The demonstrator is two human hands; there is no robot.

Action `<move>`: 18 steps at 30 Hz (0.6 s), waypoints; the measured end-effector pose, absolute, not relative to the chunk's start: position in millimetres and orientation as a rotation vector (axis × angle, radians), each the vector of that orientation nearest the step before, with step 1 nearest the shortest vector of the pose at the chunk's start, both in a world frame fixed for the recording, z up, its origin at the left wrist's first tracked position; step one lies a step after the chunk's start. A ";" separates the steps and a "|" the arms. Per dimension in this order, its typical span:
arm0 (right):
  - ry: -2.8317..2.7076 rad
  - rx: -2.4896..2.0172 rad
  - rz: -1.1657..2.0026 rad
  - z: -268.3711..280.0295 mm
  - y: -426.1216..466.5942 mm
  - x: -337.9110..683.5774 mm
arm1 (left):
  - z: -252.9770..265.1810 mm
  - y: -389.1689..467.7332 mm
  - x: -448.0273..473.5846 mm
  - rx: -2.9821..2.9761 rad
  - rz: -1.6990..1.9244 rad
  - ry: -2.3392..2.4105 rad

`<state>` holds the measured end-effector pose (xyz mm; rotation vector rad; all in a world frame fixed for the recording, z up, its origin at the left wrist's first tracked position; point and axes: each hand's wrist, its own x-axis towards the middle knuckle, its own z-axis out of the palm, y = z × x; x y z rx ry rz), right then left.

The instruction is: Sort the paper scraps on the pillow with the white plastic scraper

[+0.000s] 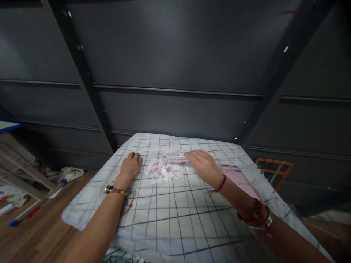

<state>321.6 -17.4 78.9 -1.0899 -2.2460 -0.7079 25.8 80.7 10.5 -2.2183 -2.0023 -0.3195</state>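
A loose pile of small torn paper pieces (161,170), white with some pink, lies on a white cloth with dark grid lines (175,212). My left hand (131,165) rests on the cloth left of the pile, palm down with nothing visible in it. At the pile's right edge, my right hand (204,166) has its fingers together, with the thumb side hidden. From its fingertips a pale, streaky, blurred strip (178,159) reaches left over the paper; I cannot make out its kind.
Right of my right forearm lies a phone (238,179) with a lit pink screen. Dark panels (175,113) stand behind the table. A wooden frame (274,170) is at the right, and a ladder-like frame (24,168) stands on the left floor.
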 end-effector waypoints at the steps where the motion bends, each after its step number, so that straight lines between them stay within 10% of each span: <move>1: -2.301 -1.146 -0.702 82.8 -14.0 314.7 | 10.8 80.3 25.5 -2.216 -0.320 -2.010; 18: -2.568 -1.056 -0.665 98.4 -16.1 300.6 | 13.5 79.0 22.0 -2.218 -0.282 -2.100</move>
